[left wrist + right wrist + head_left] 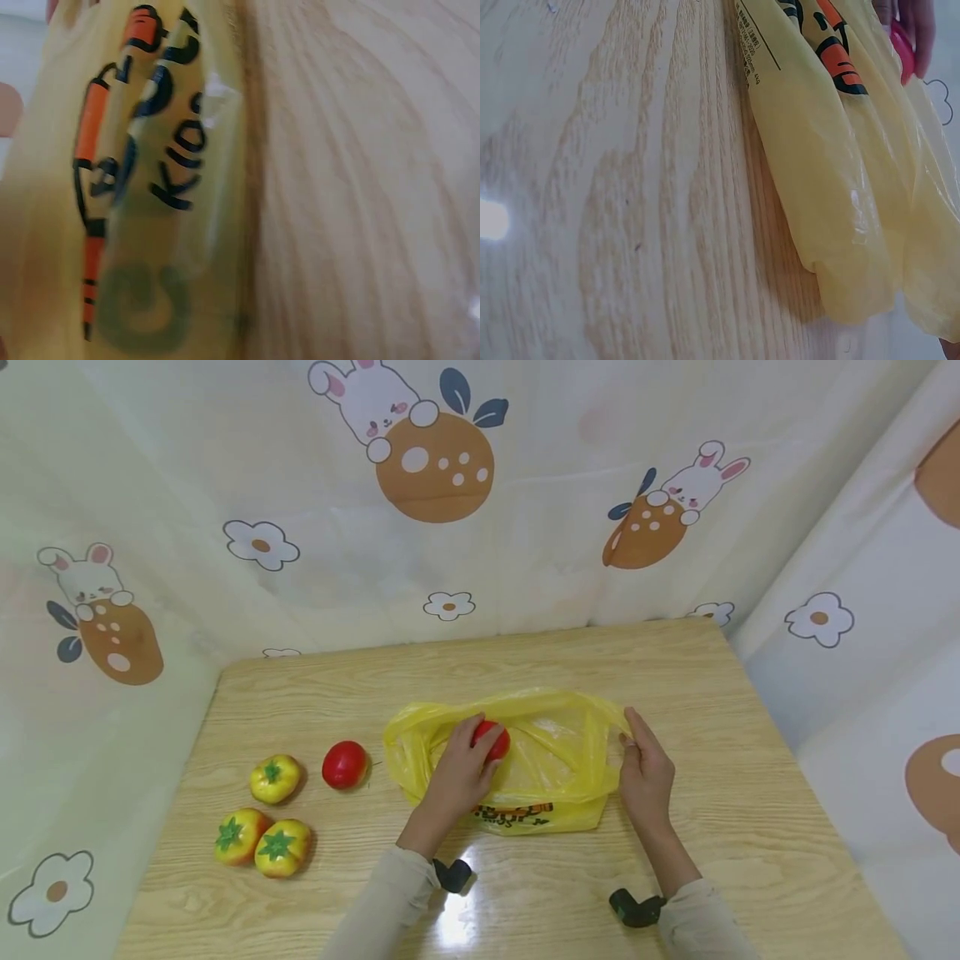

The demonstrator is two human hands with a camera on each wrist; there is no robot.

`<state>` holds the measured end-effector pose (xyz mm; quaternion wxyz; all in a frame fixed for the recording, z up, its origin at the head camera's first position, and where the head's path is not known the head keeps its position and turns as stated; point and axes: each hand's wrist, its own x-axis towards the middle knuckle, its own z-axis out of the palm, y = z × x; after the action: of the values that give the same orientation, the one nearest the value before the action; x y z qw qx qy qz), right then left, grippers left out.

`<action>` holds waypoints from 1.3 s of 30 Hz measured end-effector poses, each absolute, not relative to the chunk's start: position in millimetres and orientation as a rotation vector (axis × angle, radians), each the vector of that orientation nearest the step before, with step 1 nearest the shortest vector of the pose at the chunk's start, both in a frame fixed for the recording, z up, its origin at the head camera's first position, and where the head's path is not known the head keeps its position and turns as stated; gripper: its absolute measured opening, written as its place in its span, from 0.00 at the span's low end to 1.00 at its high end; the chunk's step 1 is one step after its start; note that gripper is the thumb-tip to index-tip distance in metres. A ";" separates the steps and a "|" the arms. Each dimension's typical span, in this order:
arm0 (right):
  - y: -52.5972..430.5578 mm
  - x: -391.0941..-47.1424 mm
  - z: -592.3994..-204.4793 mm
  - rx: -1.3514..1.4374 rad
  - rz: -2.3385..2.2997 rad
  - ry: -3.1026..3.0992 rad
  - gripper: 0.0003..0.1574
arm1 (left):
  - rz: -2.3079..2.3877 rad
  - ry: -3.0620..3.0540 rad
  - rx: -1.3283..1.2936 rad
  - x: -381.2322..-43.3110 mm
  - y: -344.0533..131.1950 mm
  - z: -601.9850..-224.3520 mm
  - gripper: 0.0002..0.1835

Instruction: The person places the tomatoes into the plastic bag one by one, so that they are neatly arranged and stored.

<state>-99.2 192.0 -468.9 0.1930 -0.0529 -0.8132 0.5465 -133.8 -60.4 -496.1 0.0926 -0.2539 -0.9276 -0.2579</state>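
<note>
I had the left hand (459, 770) gripping a red fruit (502, 747), the right hand (647, 777) pinching the yellow bag (558, 777), best held wide.

This is a small indoor nook, closed in by pale cloth (540, 560) on the left, the back and the right. Folds and creases show that it is hanging fabric. It is printed with rabbits (371, 402) clutching brown balls (438, 485) and with white flowers (243, 537), a nursery sort of pattern that suggests a home. Between the cloth sides stands a wood-grained surface (675, 668), its glossy top catching a bright patch of light. The yellow plastic bag (577, 818) on it is an everyday household item. Whether this is a lived-in room or a screened-off corner elsewhere cannot be told.
</note>
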 end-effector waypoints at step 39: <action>181.8 -102.6 -473.2 -0.060 1.545 -2.284 0.28 | -0.727 -2.310 0.070 -39.6 -223.3 -519.0 0.17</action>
<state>-102.6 181.8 -473.2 0.1908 -0.0213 -0.8129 0.5498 -39.6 -223.3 -519.0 0.3516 0.0270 -0.8926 -0.2811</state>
